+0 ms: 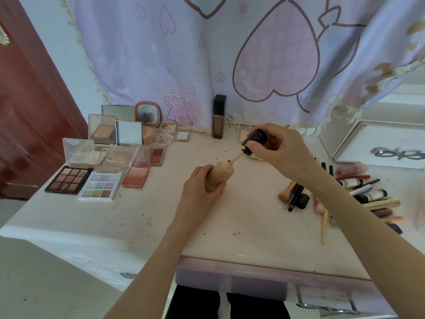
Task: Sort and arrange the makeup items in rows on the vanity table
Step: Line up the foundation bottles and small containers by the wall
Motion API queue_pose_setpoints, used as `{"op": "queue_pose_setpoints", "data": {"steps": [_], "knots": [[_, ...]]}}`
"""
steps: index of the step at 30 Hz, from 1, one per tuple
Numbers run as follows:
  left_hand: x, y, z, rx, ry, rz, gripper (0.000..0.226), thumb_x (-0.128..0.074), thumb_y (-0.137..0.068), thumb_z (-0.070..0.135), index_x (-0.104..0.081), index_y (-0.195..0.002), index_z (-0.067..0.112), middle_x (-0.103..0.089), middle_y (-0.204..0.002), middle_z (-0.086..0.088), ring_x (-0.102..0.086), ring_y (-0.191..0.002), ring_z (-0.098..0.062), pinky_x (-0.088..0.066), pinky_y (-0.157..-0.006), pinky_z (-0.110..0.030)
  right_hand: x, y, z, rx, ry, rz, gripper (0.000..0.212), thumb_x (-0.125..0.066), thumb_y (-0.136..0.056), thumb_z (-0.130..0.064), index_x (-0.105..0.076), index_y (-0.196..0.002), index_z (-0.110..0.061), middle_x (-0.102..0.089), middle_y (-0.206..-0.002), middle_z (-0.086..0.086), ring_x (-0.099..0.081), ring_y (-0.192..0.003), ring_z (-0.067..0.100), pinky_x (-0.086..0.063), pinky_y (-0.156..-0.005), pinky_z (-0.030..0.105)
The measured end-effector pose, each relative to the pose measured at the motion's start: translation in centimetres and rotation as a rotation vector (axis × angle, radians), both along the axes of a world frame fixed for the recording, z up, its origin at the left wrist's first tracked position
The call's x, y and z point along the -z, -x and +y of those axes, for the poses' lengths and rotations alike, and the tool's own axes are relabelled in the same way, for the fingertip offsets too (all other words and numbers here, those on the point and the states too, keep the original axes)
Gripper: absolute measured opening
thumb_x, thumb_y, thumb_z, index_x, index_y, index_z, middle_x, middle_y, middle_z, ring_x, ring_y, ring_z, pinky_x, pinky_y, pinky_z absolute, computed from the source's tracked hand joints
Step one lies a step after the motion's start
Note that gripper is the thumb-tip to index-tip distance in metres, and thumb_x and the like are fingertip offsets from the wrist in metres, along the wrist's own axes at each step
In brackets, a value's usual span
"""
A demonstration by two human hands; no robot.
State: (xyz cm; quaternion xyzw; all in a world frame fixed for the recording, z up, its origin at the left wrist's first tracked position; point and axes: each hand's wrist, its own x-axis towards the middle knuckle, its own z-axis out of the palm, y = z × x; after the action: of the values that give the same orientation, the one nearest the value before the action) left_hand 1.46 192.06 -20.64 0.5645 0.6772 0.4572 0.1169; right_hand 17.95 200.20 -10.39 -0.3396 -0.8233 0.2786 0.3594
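A person's left hand (202,185) grips a beige foundation bottle (219,173) above the middle of the vanity table (161,226), tilted with its open neck toward the far right. The right hand (279,147) pinches the bottle's black cap (254,140), whose thin wand (235,158) reaches down with its tip at the bottle's mouth. The bottle is smeared with tan product around the shoulder.

To the left, open palettes stand in rows: a brown eyeshadow palette (69,179) at the near corner, a pastel palette (100,186) just beside it, a coral blush compact (136,177) next along, and further compacts and a small round-cornered mirror (148,113) behind them. A tall dark foundation bottle (219,117) stands upright at the back edge, against a hanging lilac cloth (207,54) printed with hearts. On the right, under and beyond the right forearm, lies a loose heap of brushes, pencils and tubes (358,194), with a fluffy-headed brush (286,192) nearest the centre.

The stained tabletop between the palettes and the heap lies bare, running to the near edge above a drawer front (253,279). A white tray (379,143) sits at the far right.
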Motion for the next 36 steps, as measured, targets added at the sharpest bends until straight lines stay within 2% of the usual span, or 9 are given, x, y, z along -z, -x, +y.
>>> {"op": "queue_pose_setpoints", "data": {"steps": [7,13,20,36], "knots": [[0.1,0.02,0.09,0.001,0.006,0.002,0.039,-0.07,-0.08,0.022,-0.056,-0.116,0.013,-0.056,-0.103,0.006,-0.05,-0.086,-0.006,-0.033,-0.071,0.002,-0.07,-0.37,-0.03,-0.002,0.017,0.025,0.011,-0.063,-0.084,-0.021,-0.066,-0.093,-0.015,-0.066,-0.083,0.001,-0.054,-0.07,0.009,-0.044,-0.065,0.018],[0.19,0.07,0.07,0.002,0.012,0.01,0.04,-0.069,-0.08,0.023,-0.056,-0.117,0.014,-0.055,-0.104,0.006,-0.05,-0.088,-0.006,-0.034,-0.072,0.002,-0.18,-0.45,-0.04,-0.003,0.039,0.089,0.007,-0.062,-0.085,-0.019,-0.065,-0.09,-0.02,-0.065,-0.08,0.002,-0.05,-0.062,0.005,-0.04,-0.058,0.012],[0.25,0.11,0.05,0.001,0.008,0.0,0.039,-0.069,-0.08,0.024,-0.056,-0.116,0.015,-0.054,-0.103,0.01,-0.05,-0.088,-0.004,-0.034,-0.072,0.002,0.07,-0.38,0.22,0.019,0.055,0.088,0.007,-0.061,-0.084,-0.023,-0.064,-0.09,-0.022,-0.067,-0.084,0.004,-0.059,-0.076,0.023,-0.047,-0.068,0.031],[0.33,0.11,0.13,-0.006,-0.008,-0.004,0.04,-0.07,-0.079,0.022,-0.057,-0.115,0.013,-0.054,-0.102,0.009,-0.05,-0.087,-0.005,-0.034,-0.073,0.002,0.01,-0.45,0.2,0.017,0.09,0.09,0.014,-0.061,-0.085,-0.025,-0.066,-0.094,-0.016,-0.069,-0.086,0.009,-0.063,-0.082,0.029,-0.049,-0.073,0.039]]}}
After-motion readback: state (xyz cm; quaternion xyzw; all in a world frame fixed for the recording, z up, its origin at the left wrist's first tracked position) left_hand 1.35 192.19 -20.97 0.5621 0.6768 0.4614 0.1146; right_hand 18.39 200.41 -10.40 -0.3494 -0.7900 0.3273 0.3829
